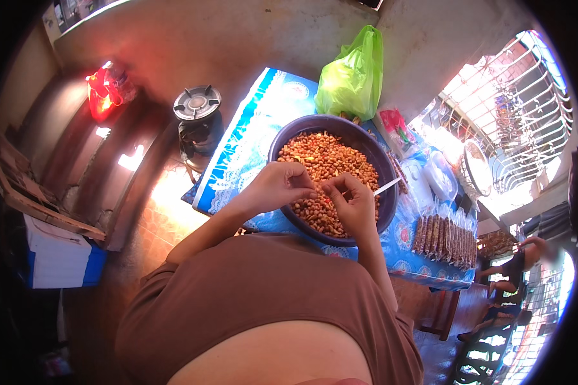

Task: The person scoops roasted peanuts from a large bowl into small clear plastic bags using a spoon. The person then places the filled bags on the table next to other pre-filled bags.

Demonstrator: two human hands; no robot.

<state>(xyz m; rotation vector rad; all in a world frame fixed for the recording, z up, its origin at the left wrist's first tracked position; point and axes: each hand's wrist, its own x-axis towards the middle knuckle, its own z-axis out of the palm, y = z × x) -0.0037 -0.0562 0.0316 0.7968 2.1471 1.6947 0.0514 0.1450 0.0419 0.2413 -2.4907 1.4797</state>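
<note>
A large dark purple plastic basin (390,211) stands in front of me, holding many reddish-brown peanuts (327,153) with yellowish bits among them. My left hand (284,185) is over the basin's near left part, thumb and fingertips brought together. My right hand (350,202) faces it, thumb and index finger pinched. The fingertips of both hands are close together above the peanuts. Whether anything small or clear is between them cannot be made out. A white handle (387,186) sticks out past my right hand across the basin's right side; its other end is hidden.
The table has a blue patterned cloth (250,120). A green plastic bag (351,77) stands behind the basin. Rightward are filled clear packets (445,238), plastic containers (438,175) and a basket (476,166). A burner stove (197,103) stands left. A person (515,269) is far right.
</note>
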